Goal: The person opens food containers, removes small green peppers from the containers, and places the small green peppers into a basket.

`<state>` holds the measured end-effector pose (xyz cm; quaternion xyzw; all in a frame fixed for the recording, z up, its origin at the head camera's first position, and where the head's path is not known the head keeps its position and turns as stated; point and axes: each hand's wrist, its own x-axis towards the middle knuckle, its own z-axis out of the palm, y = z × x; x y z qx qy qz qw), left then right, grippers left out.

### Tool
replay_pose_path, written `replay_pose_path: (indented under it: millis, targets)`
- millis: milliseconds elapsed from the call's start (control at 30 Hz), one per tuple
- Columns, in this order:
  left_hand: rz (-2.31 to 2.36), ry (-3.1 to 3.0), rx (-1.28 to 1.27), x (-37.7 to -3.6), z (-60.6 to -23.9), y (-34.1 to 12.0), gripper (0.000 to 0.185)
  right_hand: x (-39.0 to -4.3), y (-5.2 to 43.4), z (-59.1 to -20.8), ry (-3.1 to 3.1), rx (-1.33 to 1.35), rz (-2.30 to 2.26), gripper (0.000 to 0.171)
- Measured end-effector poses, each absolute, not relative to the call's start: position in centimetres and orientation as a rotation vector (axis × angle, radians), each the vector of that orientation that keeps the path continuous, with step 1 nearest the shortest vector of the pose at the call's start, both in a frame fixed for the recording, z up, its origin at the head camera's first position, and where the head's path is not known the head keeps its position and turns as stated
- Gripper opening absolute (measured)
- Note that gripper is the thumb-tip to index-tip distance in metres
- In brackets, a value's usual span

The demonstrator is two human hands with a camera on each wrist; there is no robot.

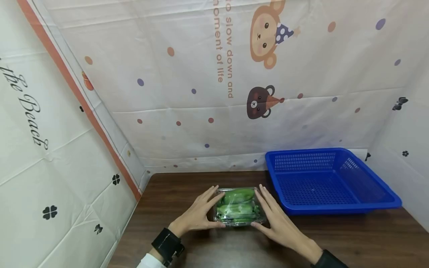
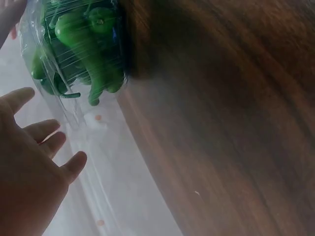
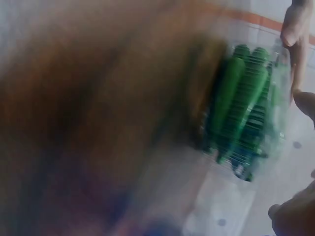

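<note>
A clear plastic box of green peppers [image 1: 238, 207] sits on the dark wooden table [image 1: 207, 245], near the middle. My left hand [image 1: 197, 213] lies against the box's left side, fingers straight and thumb at its near edge. On the other side my right hand [image 1: 276, 219] does the same, fingers straight along the box. In the left wrist view the box [image 2: 74, 49] is at the top left with my spread left hand [image 2: 34, 167] below it. The blurred right wrist view shows the box [image 3: 246, 113] and fingers [image 3: 295, 29] beside it.
A blue perforated plastic basket [image 1: 365, 208] stands on the table to the right of the box, close to my right hand. Printed cloth walls [image 1: 214, 93] close in the back, left and right of the table.
</note>
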<state>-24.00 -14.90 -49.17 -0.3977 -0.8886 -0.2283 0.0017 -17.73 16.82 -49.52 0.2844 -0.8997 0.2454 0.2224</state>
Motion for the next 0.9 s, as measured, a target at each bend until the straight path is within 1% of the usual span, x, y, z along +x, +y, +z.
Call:
replay_pose_path:
  millis: [167,267,400,633,800,900]
  targets:
    - [-0.696,-2.838,-1.236,-23.9,-49.1,-14.8,0.095,-17.6,16.2,-50.8,-2.571,0.633,0.948,0.105]
    - [-0.675,-2.864,-1.222,-23.8,-48.9,-14.8,0.095,-17.7,16.0,-51.2,-2.615,0.521,1.143,0.109]
    - [-0.644,-2.886,-1.217,-23.7,-48.7,-14.7,0.095,-17.8,15.9,-51.4,-2.645,0.376,1.396,0.116]
    - [-0.603,-2.862,-1.222,-23.3,-48.5,-14.5,0.091,-17.8,15.9,-51.6,-2.561,0.194,1.898,0.117]
    - [-0.509,-2.697,-1.25,-22.9,-48.3,-14.4,0.075,-18.4,16.2,-52.0,-2.53,0.19,2.055,0.114]
    - [-0.431,-2.521,-1.291,-22.8,-48.6,-14.3,0.06,-18.5,16.4,-52.1,-2.507,0.172,2.134,0.108]
